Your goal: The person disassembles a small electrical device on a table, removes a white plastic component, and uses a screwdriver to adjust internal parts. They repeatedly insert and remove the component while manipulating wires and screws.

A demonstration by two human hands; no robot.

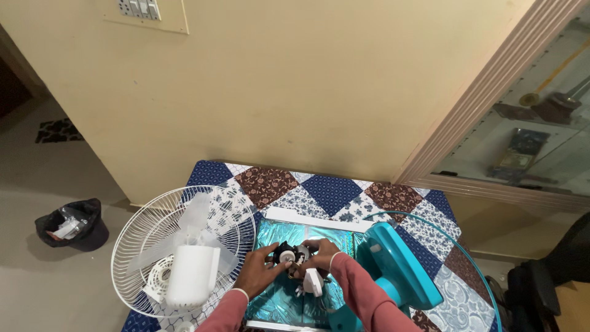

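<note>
My left hand (258, 272) and my right hand (322, 253) both grip a small black fan motor (287, 253) with a white hub, held over a shiny teal sheet (281, 233) on the table. A white plastic piece (312, 281) hangs just below my right wrist. Both sleeves are reddish pink. To the left lies a white wire fan guard (132, 246) with a translucent blade (200, 212) and a white motor housing (192, 275) on it.
The table wears a blue, brown and white patchwork cloth (332, 190). A teal fan base (399, 264) and a teal ring guard (479, 270) lie on the right. A white strip (316, 219) lies behind the sheet. A black bin (72, 224) stands on the floor at left.
</note>
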